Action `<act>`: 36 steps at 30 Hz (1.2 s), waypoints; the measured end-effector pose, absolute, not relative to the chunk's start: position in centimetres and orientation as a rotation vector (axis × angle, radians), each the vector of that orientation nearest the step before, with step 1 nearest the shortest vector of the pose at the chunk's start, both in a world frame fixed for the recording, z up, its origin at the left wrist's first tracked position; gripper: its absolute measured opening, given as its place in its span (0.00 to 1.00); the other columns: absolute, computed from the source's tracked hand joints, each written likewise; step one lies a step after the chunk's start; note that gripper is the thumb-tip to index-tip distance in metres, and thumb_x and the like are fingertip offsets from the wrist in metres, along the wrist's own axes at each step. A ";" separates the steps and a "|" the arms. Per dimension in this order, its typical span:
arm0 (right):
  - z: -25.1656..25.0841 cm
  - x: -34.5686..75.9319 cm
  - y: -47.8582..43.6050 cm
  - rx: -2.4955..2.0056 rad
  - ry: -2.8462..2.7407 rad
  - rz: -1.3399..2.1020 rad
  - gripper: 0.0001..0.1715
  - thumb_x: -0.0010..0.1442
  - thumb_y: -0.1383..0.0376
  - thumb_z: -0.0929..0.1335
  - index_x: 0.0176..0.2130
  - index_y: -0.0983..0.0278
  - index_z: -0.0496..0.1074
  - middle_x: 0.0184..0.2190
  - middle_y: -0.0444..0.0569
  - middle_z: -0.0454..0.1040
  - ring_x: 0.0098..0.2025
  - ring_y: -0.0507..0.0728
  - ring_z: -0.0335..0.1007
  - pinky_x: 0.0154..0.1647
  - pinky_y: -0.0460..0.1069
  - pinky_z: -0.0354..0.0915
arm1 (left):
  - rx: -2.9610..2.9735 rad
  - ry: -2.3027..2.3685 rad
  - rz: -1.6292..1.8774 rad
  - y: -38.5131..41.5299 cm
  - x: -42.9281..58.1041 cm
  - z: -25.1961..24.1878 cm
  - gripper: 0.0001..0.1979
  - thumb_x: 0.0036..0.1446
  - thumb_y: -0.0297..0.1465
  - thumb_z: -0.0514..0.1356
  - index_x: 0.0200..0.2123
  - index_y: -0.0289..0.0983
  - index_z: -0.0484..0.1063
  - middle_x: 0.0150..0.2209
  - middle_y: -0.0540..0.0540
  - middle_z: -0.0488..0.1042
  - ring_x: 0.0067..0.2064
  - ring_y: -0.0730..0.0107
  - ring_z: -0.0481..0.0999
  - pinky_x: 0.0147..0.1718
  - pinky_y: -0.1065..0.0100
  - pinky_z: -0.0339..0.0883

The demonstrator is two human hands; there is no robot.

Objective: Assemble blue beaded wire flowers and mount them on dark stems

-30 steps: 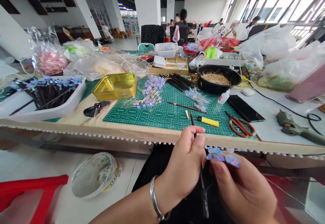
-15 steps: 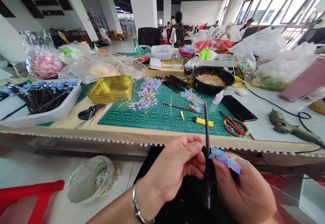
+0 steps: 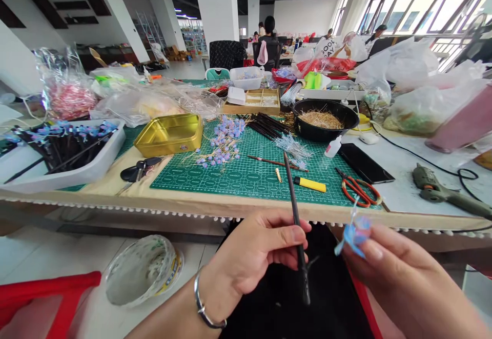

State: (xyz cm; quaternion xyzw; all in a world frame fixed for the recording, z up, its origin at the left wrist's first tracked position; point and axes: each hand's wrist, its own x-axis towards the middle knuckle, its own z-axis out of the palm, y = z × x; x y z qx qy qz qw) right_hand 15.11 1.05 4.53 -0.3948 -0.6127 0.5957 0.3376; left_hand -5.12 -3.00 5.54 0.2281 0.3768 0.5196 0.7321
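My left hand [image 3: 261, 254] is closed around a thin dark stick [image 3: 295, 221] that points up and away over the table edge. My right hand [image 3: 392, 270] pinches a small blue and purple flower piece [image 3: 354, 234], held apart from the stick to its right. Both hands hover below the table's front edge, over my dark lap. On the green cutting mat [image 3: 246, 170] lie a pile of blue flowers on wires [image 3: 223, 141] and a bundle of dark sticks [image 3: 265, 123].
A gold tin [image 3: 169, 134], black bowl of straw [image 3: 323, 119], yellow lighter [image 3: 309, 184], orange scissors [image 3: 359, 191], phone [image 3: 365, 163] and green glue gun [image 3: 442, 193] sit on the table. A white tray of finished sticks [image 3: 61, 149] stands left. A round tub [image 3: 142, 270] lies on the floor.
My right hand has pulled the flower piece away to the right of the stick. The stick has tilted left in my left hand.
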 end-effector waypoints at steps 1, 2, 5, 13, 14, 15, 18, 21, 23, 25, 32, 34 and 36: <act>4.7 15.5 0.9 -0.997 -1.565 1.785 0.17 0.58 0.51 0.70 0.33 0.63 0.73 0.24 0.45 0.67 0.24 0.52 0.60 0.23 0.46 0.57 | 0.498 0.826 1.151 -3.0 -5.2 5.5 0.08 0.50 0.29 0.69 0.34 0.33 0.78 0.26 0.50 0.75 0.25 0.78 0.76 0.25 0.78 0.69; 4.9 15.8 0.8 -0.969 -1.507 2.024 0.18 0.56 0.51 0.71 0.34 0.63 0.73 0.23 0.44 0.64 0.23 0.50 0.56 0.23 0.45 0.54 | 0.495 0.821 1.156 -3.0 -5.3 5.5 0.08 0.50 0.29 0.69 0.34 0.33 0.78 0.26 0.50 0.75 0.25 0.78 0.76 0.25 0.78 0.69; 5.1 15.9 0.3 -0.905 -1.337 2.427 0.20 0.54 0.51 0.73 0.35 0.65 0.74 0.20 0.38 0.55 0.21 0.45 0.45 0.20 0.43 0.45 | 0.490 0.800 1.170 -3.0 -5.0 5.3 0.08 0.50 0.28 0.69 0.36 0.33 0.78 0.27 0.50 0.75 0.26 0.78 0.76 0.26 0.78 0.69; 4.6 14.0 0.1 -0.689 -1.014 2.606 0.19 0.53 0.54 0.75 0.28 0.67 0.72 0.15 0.34 0.49 0.17 0.42 0.38 0.16 0.40 0.39 | 0.441 0.786 1.184 -3.5 -4.3 5.2 0.12 0.47 0.31 0.71 0.36 0.31 0.78 0.25 0.49 0.75 0.26 0.76 0.75 0.26 0.76 0.68; 4.5 13.8 0.0 -0.677 -0.989 2.620 0.20 0.52 0.54 0.75 0.28 0.68 0.71 0.15 0.34 0.50 0.16 0.42 0.38 0.16 0.40 0.39 | 0.442 0.791 1.189 -3.6 -4.3 5.2 0.12 0.47 0.31 0.71 0.36 0.32 0.79 0.25 0.49 0.75 0.26 0.75 0.75 0.26 0.75 0.69; 4.5 13.7 0.0 -0.668 -0.964 2.635 0.20 0.52 0.54 0.75 0.27 0.68 0.71 0.14 0.34 0.50 0.16 0.42 0.39 0.15 0.39 0.40 | 0.442 0.794 1.192 -3.6 -4.4 5.3 0.12 0.48 0.31 0.71 0.36 0.32 0.79 0.25 0.48 0.75 0.26 0.75 0.75 0.27 0.75 0.69; 4.1 13.3 -0.2 -0.672 -0.926 2.650 0.20 0.53 0.55 0.75 0.26 0.68 0.71 0.14 0.34 0.51 0.15 0.42 0.40 0.15 0.39 0.41 | 0.442 0.785 1.193 -3.7 -4.4 5.4 0.11 0.48 0.31 0.70 0.36 0.32 0.79 0.26 0.48 0.75 0.26 0.75 0.75 0.27 0.75 0.69; 3.7 13.3 -0.3 -0.669 -0.915 2.659 0.19 0.53 0.56 0.75 0.25 0.69 0.71 0.13 0.34 0.51 0.14 0.42 0.41 0.15 0.39 0.41 | 0.439 0.761 1.195 -3.7 -4.3 5.3 0.11 0.48 0.30 0.70 0.35 0.32 0.79 0.26 0.49 0.75 0.26 0.77 0.74 0.26 0.76 0.69; 3.5 13.3 -0.2 -0.666 -0.873 2.692 0.19 0.52 0.57 0.75 0.24 0.69 0.72 0.13 0.35 0.52 0.14 0.42 0.42 0.14 0.39 0.42 | 0.442 0.754 1.195 -3.8 -4.3 5.2 0.10 0.48 0.31 0.70 0.35 0.32 0.79 0.26 0.49 0.75 0.26 0.77 0.74 0.26 0.76 0.69; 3.4 13.1 0.0 -0.661 -0.832 2.740 0.18 0.51 0.58 0.75 0.22 0.69 0.72 0.12 0.34 0.52 0.13 0.41 0.42 0.13 0.39 0.42 | 0.445 0.754 1.194 -3.9 -4.3 5.1 0.10 0.49 0.31 0.70 0.35 0.32 0.79 0.26 0.49 0.75 0.26 0.77 0.74 0.26 0.76 0.69; 4.0 12.4 0.2 -0.698 -0.793 2.779 0.16 0.50 0.60 0.75 0.21 0.70 0.73 0.10 0.35 0.52 0.11 0.41 0.39 0.12 0.39 0.41 | 0.437 0.766 1.200 -4.2 -4.6 5.2 0.09 0.49 0.29 0.69 0.35 0.32 0.79 0.25 0.49 0.75 0.25 0.78 0.74 0.25 0.76 0.69; 4.2 12.2 0.1 -0.718 -0.786 2.762 0.17 0.49 0.59 0.75 0.21 0.69 0.72 0.10 0.34 0.51 0.12 0.41 0.39 0.12 0.39 0.40 | 0.431 0.766 1.217 -4.1 -4.6 5.2 0.09 0.49 0.29 0.70 0.35 0.32 0.79 0.25 0.50 0.75 0.26 0.77 0.74 0.26 0.76 0.69; 4.2 12.2 0.1 -0.747 -0.777 2.751 0.17 0.49 0.59 0.75 0.21 0.69 0.72 0.10 0.33 0.49 0.12 0.41 0.38 0.13 0.40 0.40 | 0.424 0.765 1.230 -4.1 -4.6 5.2 0.09 0.49 0.29 0.70 0.35 0.32 0.79 0.25 0.50 0.75 0.26 0.77 0.74 0.25 0.76 0.68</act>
